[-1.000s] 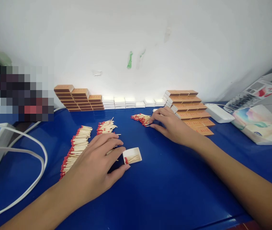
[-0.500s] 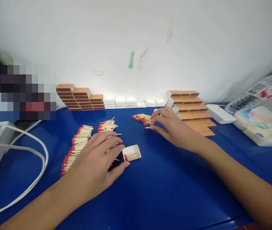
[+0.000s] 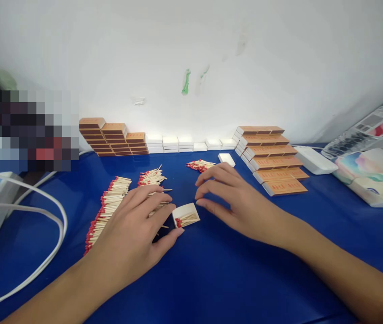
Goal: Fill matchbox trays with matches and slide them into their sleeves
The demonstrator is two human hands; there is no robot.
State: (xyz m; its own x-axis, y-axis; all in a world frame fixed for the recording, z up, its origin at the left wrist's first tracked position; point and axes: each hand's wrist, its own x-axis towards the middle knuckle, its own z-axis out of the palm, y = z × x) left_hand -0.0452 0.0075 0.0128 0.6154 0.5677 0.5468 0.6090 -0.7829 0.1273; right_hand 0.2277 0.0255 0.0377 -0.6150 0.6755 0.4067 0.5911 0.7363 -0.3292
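My left hand point(image 3: 131, 234) is closed at the left end of a small white matchbox tray point(image 3: 187, 209), its thumb and forefinger on the tray's sides. A few red-tipped matches point(image 3: 186, 220) lie in the tray along its near side. My right hand point(image 3: 237, 200) hovers just right of the tray, with thumb and forefinger tips close together; anything between them cannot be made out. Beyond it is a small pile of matches point(image 3: 200, 165). Left of the tray, partly hidden by my left hand, are a long row of matches point(image 3: 115, 195) and a shorter heap point(image 3: 151, 177).
Closed matchboxes point(image 3: 112, 135) stand stacked at the back left, white trays point(image 3: 171, 143) along the wall, and stepped orange matchbox sleeves point(image 3: 269, 155) at right. A single white tray point(image 3: 226, 159), a white device point(image 3: 314, 160), a tissue pack point(image 3: 373, 177) and cables point(image 3: 61, 211) lie around.
My right hand has moved left and nearer, from the small match pile toward the tray. A lone white tray behind it is now uncovered. The left hand stays at the tray.
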